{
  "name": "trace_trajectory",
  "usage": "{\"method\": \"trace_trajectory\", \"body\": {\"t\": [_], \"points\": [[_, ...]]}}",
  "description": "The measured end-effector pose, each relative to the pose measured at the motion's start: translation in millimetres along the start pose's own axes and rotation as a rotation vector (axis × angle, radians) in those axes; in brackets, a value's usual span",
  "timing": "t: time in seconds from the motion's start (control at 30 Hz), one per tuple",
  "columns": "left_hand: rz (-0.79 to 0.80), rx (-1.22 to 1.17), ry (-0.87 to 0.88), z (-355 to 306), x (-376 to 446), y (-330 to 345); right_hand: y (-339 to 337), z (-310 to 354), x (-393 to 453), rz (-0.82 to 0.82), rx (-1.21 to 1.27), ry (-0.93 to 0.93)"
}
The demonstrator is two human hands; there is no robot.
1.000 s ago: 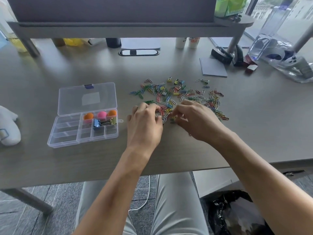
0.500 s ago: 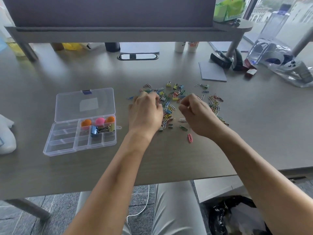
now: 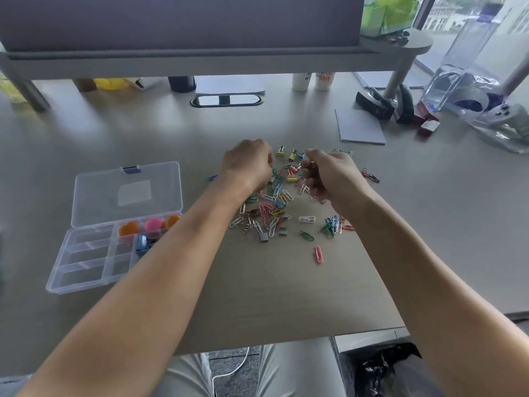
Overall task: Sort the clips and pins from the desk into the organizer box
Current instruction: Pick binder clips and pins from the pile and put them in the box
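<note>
Both hands are down in the pile right now. The left hand point(image 3: 248, 164) is knuckles-up with its fingers curled under at the far left side of the paper clips point(image 3: 274, 207), and honestly I can't tell whether it's got anything pinched in there. The right hand point(image 3: 332, 174) is curled too, fingers bunched toward the palm, with a few thin wire clips showing around the fingertips, but I can't say for sure it's gripping them.

The pile itself is a loose scatter of bent-wire clips in pink, green, blue, yellow and white, spread across the smooth grey-beige desk point(image 3: 286, 296). Mixed in are some little folded-metal binder clips point(image 3: 281, 151), boxy ones with wire handles, yellow at the far edge and a couple of grey ones nearer. One pink paper clip point(image 3: 318, 254) lies off on its own, nearest the desk edge.

The organizer box point(image 3: 86, 259) sits well to the left of the pile, clear hard plastic, flat and rectangular, its hinged lid point(image 3: 126, 193) flipped open and lying back with a small blue latch at the far edge. It's split into small square compartments. The back row has round glossy pieces point(image 3: 154, 224), orange, pink, orange, and one cell in front of those holds some blue and dark binder clips. The compartments on the left look bare.

Farther back there's a flat grey pad point(image 3: 359, 126).
</note>
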State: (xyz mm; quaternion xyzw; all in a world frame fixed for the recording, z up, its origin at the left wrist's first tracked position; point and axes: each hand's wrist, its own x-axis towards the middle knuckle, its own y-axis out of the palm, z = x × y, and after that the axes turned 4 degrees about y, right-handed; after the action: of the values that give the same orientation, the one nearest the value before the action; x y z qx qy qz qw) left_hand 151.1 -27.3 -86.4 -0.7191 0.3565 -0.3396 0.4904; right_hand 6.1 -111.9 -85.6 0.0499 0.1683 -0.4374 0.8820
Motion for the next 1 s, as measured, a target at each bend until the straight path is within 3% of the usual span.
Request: {"method": "trace_trajectory", "body": {"t": [0.27, 0.37, 0.5, 0.73, 1.0], "points": [[0.057, 0.039, 0.099, 16, 5, -2, 11, -7, 12, -0.241, -0.931, -0.341], [0.075, 0.05, 0.095, 21, 7, -4, 19, -10, 11, -0.298, -1.109, -0.371], [0.1, 0.087, 0.089, 24, 8, -5, 26, -9, 12, -0.35, -1.171, -0.329], [0.148, 0.088, 0.106, 25, 5, -9, 21, -1, 6, -0.307, -1.067, -0.251], [0.086, -0.172, 0.113, 18, 1, -12, 0, 10, -9, 0.039, 0.003, 0.258]]}}
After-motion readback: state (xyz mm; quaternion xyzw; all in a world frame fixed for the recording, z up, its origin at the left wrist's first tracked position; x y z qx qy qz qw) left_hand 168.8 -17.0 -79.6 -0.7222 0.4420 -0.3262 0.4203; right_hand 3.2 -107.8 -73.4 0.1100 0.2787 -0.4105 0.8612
